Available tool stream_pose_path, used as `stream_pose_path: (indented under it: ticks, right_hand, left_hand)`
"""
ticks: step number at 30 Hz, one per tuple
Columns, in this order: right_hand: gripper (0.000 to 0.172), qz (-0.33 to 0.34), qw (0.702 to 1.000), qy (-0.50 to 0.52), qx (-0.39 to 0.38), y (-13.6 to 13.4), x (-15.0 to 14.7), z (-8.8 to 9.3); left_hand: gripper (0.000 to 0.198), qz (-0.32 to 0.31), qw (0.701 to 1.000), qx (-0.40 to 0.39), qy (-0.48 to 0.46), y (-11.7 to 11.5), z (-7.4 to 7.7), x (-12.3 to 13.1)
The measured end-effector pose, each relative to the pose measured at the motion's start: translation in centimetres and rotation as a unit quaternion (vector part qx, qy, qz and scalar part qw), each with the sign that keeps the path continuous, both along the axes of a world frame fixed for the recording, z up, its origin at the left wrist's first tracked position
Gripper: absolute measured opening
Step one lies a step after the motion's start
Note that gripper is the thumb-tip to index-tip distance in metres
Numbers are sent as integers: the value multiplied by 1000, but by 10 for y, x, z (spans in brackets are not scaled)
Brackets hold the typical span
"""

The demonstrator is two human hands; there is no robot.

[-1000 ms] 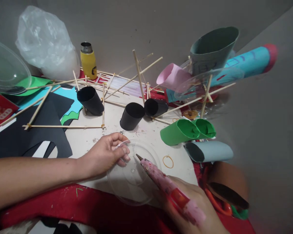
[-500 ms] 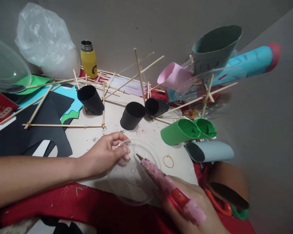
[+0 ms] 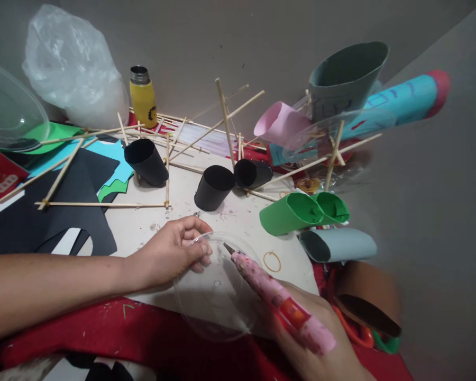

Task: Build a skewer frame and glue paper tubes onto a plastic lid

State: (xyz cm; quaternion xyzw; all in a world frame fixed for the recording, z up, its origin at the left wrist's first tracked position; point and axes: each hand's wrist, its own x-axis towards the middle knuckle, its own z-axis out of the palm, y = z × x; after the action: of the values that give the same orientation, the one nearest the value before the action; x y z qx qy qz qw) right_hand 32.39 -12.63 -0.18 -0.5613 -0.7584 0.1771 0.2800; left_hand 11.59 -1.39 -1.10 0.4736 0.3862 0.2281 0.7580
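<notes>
My left hand point(image 3: 184, 246) pinches the rim of a clear, round plastic lid point(image 3: 214, 312) between thumb and fingers. The lid is tilted over the front of the white board. My right hand point(image 3: 307, 323) is wrapped round a pink, stained hot glue gun point(image 3: 267, 288) with an orange patch on its body. Its dark metal nozzle points up and left, over the lid near its far rim; whether it touches the plastic I cannot tell. Just beyond my left hand stands a black paper tube point(image 3: 214, 188). A rubber band point(image 3: 272, 261) lies right of the lid.
Stick frames point(image 3: 103, 205) and more black tubes stand behind. On the right are green paper tubes point(image 3: 289, 214), a grey-blue roll point(image 3: 341, 245) and a brown roll point(image 3: 371, 296). A yellow bottle point(image 3: 143, 103) and plastic bag point(image 3: 73, 63) are at the back. Black paper point(image 3: 75, 180) covers the left.
The lid's near edge has dipped slightly, and the glue gun's nozzle has shifted a little up and right. My left hand keeps its hold. The whole view has drifted slightly.
</notes>
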Motion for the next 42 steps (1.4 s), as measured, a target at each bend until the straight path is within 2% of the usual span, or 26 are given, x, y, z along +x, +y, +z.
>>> stream_pose_path:
  ticks: [10,18,28,42]
  right_hand:
    - [32,-14,1000,25,-2,4,-2,2]
    - [30,-19,1000,14,-19,1,-1,1]
    - [32,16,999,-16,-32,-1,-5,15]
    - [40,39,996,2,-83,-6,-3,16]
  left_hand:
    - [30,-13,1000,-4,0,-1,0,1]
    - [29,3,1000,-4,3,-1,-1,1]
    - [29,18,1000,10,3,-1,-1,-1]
    - [31,48,999,15,15,0,0,0]
